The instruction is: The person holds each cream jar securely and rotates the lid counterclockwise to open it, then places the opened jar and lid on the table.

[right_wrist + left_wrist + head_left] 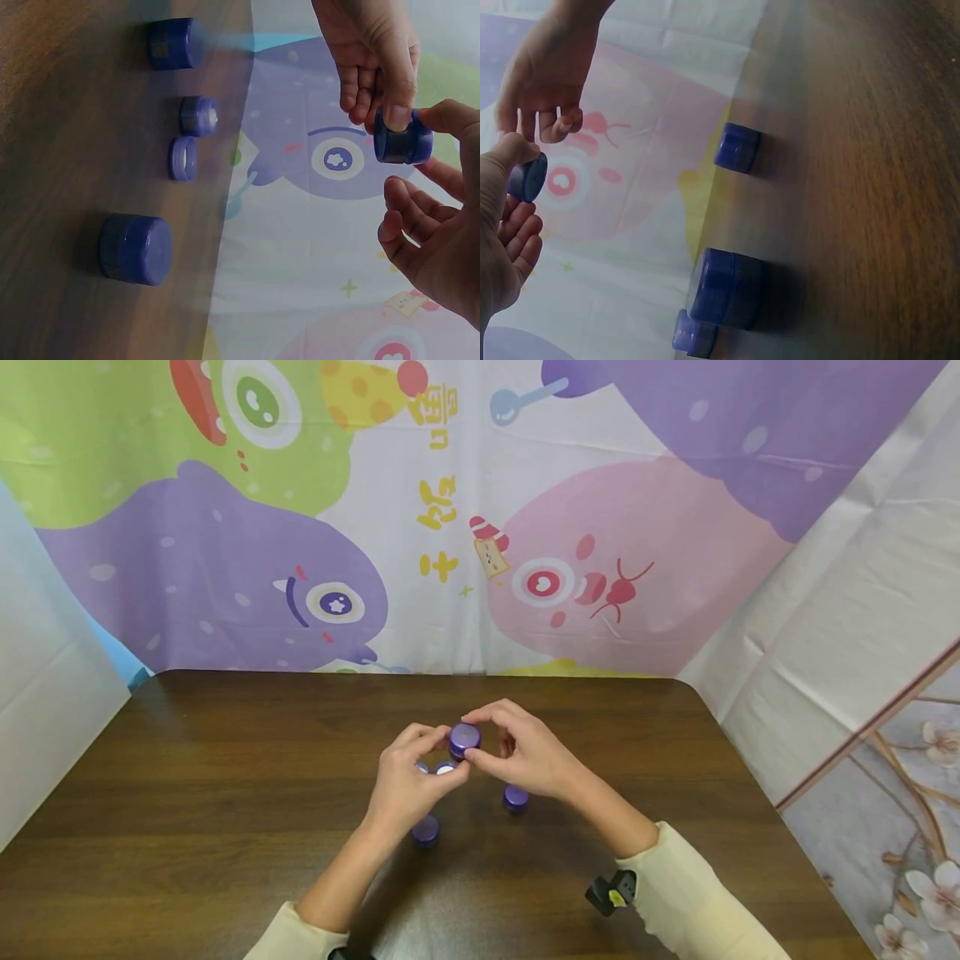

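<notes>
Both hands hold a small purple jar (465, 741) up above the middle of the table. My left hand (405, 781) pinches its body, the thumb lying across the label in the right wrist view. At the other end, my right hand (528, 752) grips the jar's lid (424, 142) between thumb and finger, its other fingers loosely curled. The lid sits on the jar. Partly behind the left hand are an opened small jar (198, 116) with something white at its mouth and a loose purple lid (183, 158).
One lidded purple jar (425, 829) stands on the brown wooden table (187, 777) near the left forearm. Another lidded jar (515, 798) is below the right hand. A cartoon-printed curtain (420, 627) hangs along the table's far edge.
</notes>
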`<state>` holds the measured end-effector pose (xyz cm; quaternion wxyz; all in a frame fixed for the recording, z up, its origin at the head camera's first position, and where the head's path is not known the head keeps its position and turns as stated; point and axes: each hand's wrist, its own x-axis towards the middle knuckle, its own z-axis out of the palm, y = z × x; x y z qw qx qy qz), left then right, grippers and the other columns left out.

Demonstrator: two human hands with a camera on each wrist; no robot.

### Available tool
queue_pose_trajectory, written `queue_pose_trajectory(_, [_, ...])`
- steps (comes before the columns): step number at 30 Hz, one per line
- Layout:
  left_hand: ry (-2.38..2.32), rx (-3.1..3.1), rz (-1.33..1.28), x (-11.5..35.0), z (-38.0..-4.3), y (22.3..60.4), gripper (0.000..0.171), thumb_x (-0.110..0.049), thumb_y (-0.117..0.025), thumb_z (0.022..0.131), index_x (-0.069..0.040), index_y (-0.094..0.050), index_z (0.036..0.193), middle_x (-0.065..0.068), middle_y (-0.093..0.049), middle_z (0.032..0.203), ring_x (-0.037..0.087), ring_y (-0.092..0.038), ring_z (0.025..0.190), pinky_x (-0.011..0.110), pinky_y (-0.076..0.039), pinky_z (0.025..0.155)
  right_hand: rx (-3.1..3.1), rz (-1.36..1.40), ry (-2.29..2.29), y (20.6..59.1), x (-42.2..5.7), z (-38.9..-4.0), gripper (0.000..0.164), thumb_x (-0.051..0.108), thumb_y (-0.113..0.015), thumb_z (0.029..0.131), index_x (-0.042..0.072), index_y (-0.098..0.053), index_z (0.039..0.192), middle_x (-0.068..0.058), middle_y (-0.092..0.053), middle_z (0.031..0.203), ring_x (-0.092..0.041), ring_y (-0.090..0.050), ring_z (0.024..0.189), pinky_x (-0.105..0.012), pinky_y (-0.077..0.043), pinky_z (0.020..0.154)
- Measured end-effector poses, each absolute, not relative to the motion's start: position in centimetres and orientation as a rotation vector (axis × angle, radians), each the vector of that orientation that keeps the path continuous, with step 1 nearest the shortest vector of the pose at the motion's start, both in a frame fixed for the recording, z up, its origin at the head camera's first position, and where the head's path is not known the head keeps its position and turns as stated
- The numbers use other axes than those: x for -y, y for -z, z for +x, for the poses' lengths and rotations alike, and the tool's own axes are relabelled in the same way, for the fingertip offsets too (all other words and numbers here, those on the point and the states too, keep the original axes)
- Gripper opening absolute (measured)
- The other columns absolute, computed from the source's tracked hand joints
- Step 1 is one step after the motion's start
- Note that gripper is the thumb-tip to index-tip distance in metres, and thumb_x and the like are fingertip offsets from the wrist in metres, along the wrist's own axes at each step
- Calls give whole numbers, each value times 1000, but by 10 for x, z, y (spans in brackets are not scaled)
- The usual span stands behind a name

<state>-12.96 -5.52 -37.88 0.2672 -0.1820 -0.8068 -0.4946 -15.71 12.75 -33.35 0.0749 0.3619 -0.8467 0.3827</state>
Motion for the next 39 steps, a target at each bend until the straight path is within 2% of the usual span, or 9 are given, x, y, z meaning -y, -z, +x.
queue_pose_trajectory(5, [1334,2176,-497,55,-130,379,31,-10,-80,67,-4,-72,96,4,-65,87,23,-64,81,20,-51,67,2564,1089,-1152,332,-128,-156,48,19,-72,82,10,-56,126,-4,-58,109,-5,-46,60,-19,-44,53])
queue_pose_trajectory(10, [1349,2185,-486,55,-129,378,32,-8,-80,66,-4,-72,97,4,-65,87,24,-63,82,19,-49,64,2539,1043,-1131,332,-128,-156,45,21,-77,77,8,-59,116,-4,-58,101,-6,-44,60,-18,-41,52])
queue_pose_trajectory(13, [1351,2175,-488,55,-129,377,31,-9,-80,66,-5,-72,96,4,-65,86,23,-63,81,18,-48,62,2534,1076,-1141,333,-128,-157,40,18,-75,79,8,-61,114,-4,-59,102,-8,-46,60,-18,-42,52])
queue_pose_trajectory(18, [1348,2171,-487,54,-128,376,31,-10,-81,66,-4,-72,95,4,-64,85,19,-63,81,19,-48,63,2562,1116,-1182,333,-129,-155,46,15,-70,82,9,-57,126,-6,-58,110,-9,-47,61,-19,-44,53])
queue_pose_trajectory(21, [1361,2183,-481,55,-128,377,33,-9,-81,66,-3,-72,96,4,-64,86,19,-62,82,18,-48,62,2580,1078,-1178,332,-128,-154,50,19,-72,81,11,-55,128,-4,-57,108,-7,-45,60,-19,-42,52])
queue_pose_trajectory(26, [1383,2190,-470,55,-128,377,33,-7,-80,65,-4,-72,97,4,-64,87,20,-62,82,17,-46,58,2579,1014,-1164,332,-127,-155,48,22,-77,77,8,-58,118,-6,-58,100,-6,-43,58,-18,-40,51])
queue_pose_trajectory(30, [1374,2174,-483,54,-128,377,31,-9,-80,66,-5,-72,96,4,-64,86,21,-62,81,17,-46,59,2567,1042,-1146,333,-128,-156,41,19,-76,78,9,-60,114,-4,-58,99,-8,-45,58,-18,-41,51])
queue_pose_trajectory(35, [1366,2168,-492,54,-129,377,30,-9,-80,67,-4,-72,96,4,-65,86,22,-62,81,17,-47,61,2586,1100,-1168,332,-129,-156,47,16,-71,82,11,-56,126,-3,-57,107,-9,-46,60,-19,-43,53])
queue_pose_trajectory(39, [1396,2185,-489,55,-128,376,33,-7,-79,67,-3,-72,99,5,-64,88,24,-62,82,18,-47,59,2606,1042,-1179,330,-128,-155,52,21,-74,80,11,-54,127,-3,-56,103,-7,-45,59,-19,-41,52])
